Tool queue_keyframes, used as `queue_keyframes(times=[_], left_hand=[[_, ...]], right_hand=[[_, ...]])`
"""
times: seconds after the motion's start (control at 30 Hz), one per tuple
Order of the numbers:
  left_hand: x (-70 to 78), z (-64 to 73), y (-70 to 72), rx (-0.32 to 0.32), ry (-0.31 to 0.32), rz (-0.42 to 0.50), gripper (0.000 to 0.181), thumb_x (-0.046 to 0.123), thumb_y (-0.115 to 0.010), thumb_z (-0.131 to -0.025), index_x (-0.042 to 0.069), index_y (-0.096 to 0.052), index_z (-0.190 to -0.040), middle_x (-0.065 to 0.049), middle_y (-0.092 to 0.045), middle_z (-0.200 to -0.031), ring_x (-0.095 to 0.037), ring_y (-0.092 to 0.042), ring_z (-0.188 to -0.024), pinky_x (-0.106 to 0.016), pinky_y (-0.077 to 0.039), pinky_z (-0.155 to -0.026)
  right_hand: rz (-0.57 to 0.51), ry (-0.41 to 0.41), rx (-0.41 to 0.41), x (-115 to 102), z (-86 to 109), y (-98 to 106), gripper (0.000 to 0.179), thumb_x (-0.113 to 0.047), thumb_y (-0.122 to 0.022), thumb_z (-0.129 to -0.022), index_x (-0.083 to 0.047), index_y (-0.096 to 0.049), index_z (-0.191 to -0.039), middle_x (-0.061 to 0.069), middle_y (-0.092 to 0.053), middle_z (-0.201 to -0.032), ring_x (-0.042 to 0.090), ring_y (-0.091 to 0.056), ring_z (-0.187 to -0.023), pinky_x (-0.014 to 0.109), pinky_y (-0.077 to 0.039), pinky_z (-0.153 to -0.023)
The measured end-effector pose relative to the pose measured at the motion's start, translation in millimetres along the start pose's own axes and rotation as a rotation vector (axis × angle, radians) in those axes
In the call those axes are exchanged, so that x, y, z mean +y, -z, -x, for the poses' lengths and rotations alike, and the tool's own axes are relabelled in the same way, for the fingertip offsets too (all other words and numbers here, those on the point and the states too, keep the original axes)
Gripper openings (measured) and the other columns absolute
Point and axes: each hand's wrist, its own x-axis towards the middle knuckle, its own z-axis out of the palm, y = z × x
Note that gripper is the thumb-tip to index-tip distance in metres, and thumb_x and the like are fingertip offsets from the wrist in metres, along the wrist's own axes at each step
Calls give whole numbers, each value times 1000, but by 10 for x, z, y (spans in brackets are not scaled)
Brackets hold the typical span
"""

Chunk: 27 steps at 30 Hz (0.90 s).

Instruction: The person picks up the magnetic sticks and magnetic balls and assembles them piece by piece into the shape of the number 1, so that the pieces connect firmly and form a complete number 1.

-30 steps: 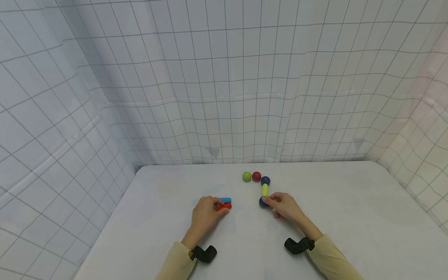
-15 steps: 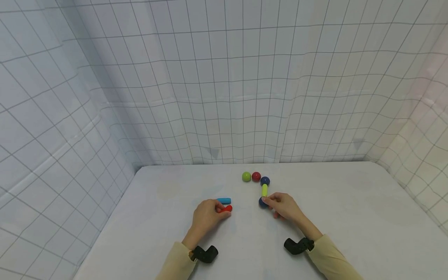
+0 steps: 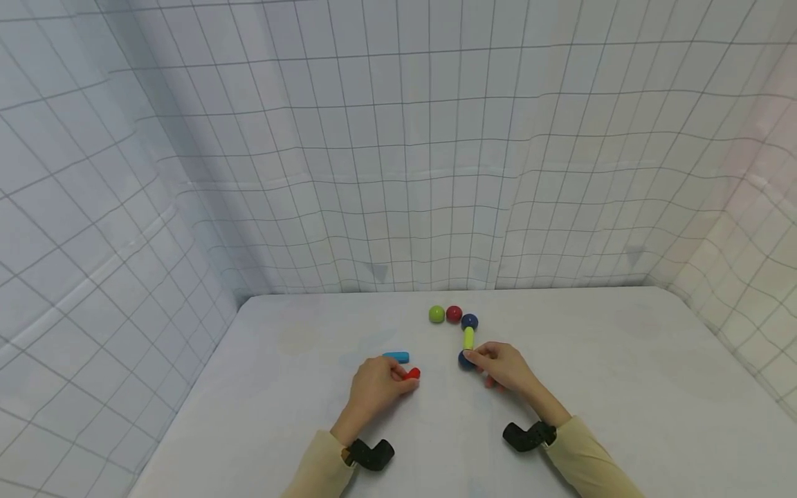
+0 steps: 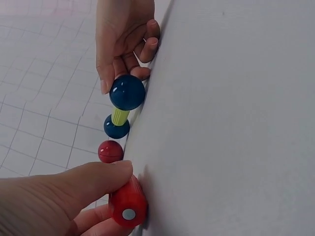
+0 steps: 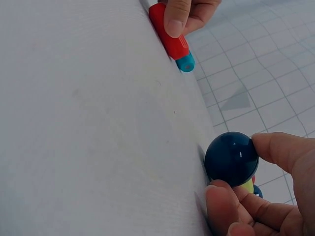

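My left hand [image 3: 375, 382] pinches a red magnetic building stick [image 4: 125, 194] between thumb and fingers, low over the table. A round grey disc shows on the stick's end in the left wrist view. Just behind that hand lies a blue stick [image 3: 397, 357]. With thumb and fingers my right hand [image 3: 506, 365] holds the nearer dark blue ball [image 5: 231, 158]. From this ball a yellow-green stick [image 3: 468, 337] runs back to a second dark blue ball [image 3: 470, 321]. In the right wrist view the nearer ball hides most of that stick.
A red ball [image 3: 454, 314] sits beside the far dark blue ball, with a green ball [image 3: 436, 314] to its left. The white tabletop [image 3: 591, 360] meets a grid-patterned curtain [image 3: 405, 173] at the back; similar cloth hangs on both sides.
My left hand has drawn the red stick away from the blue stick, towards me and to the right. My right hand keeps its hold on the dark blue ball, almost unmoved.
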Motion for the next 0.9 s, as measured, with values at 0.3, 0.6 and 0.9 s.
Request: queue_keyframes(times=[0.3,0.6,0.9], left_hand=[[79,-19,-105,12,-18,18,22,31,-81,-74,13,-69,-70,14,-54,-53,-3,-50,-52,-23,-41,-50],[196,-37,-237,-3,-21,40,23,31,-80,-75,12,-70,-71,13,-54,-53,-3,-50,-51,-22,-41,-49],[286,-36,-355,23,-34,68,23,31,-79,-76,11,-70,-73,12,-51,-53,-4,-48,-49,-22,-40,-48]], right_hand=[[3,-3,14,17,-20,-18,37,-45,-66,-86,-9,-67,-96,-1,-59,-71,15,-52,-47,26,-37,-41],[2,-5,9,25,-21,-16,34,-43,-67,-86,-10,-67,-94,-1,-59,-70,14,-51,-46,26,-37,-41],[1,-12,15,23,-16,-16,37,-45,-67,-85,-9,-67,-96,0,-59,-71,15,-52,-47,27,-38,-41]])
